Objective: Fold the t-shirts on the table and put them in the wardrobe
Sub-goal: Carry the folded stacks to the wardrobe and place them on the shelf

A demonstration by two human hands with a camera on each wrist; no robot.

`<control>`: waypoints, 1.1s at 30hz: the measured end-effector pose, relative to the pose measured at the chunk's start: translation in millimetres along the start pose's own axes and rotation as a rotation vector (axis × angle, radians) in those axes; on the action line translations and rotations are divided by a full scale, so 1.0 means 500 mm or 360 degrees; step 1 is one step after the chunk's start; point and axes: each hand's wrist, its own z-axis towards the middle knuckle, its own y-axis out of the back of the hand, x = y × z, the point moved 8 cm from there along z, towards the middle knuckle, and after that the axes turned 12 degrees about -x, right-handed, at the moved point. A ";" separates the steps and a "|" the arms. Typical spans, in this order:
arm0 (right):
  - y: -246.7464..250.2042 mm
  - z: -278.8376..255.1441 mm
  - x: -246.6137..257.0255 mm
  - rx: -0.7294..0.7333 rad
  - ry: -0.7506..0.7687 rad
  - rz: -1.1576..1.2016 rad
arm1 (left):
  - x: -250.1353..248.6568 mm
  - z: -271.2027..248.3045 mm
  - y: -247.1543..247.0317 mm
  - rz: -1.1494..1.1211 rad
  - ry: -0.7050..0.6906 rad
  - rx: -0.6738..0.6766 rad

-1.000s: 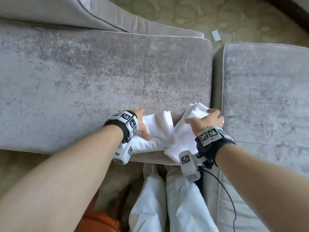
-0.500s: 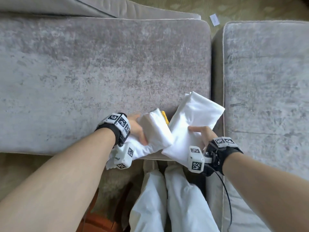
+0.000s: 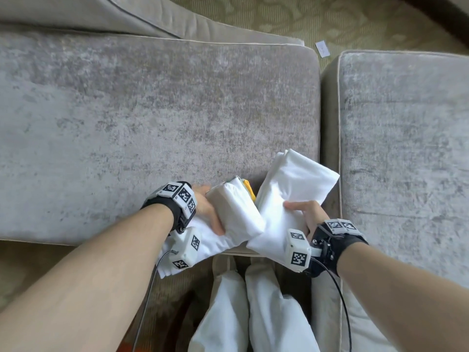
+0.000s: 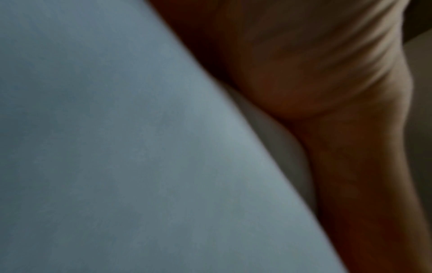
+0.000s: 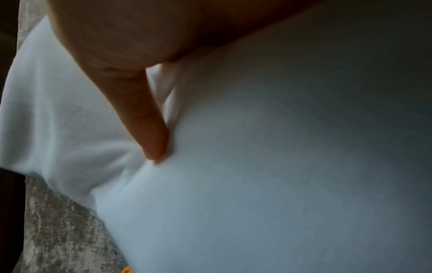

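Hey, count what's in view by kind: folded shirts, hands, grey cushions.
Folded white shirts: 2, left shirt, right shirt
Hands: 2, left hand, right hand
Grey cushions: 2, left cushion, right cushion
Total: 6

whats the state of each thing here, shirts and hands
left folded t-shirt: folded, gripped and tilted, a yellow patch showing at its far edge.
right folded t-shirt: folded, gripped and lifted at its near end.
left hand: grips the left bundle.
right hand: grips the right bundle.
grey cushion: beneath both shirts.
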 end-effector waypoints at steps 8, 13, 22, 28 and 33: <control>-0.012 0.000 0.000 0.0038 0.0064 -0.0042 | 0.017 -0.017 -0.014 -0.0219 0.0109 0.0097; -0.013 -0.001 0.002 0.0016 0.0042 -0.0159 | 0.007 -0.046 -0.004 -0.0148 0.0103 0.0020; -0.005 0.004 0.011 -0.0107 0.0077 -0.0245 | 0.016 -0.062 0.004 -0.0086 0.0193 -0.0031; -0.011 0.005 0.007 -0.0063 0.0080 -0.0228 | 0.014 -0.082 -0.001 -0.0262 0.0245 0.0040; -0.015 0.000 0.008 -0.0014 0.0071 -0.0201 | 0.083 0.000 -0.062 -0.0502 0.0157 0.0028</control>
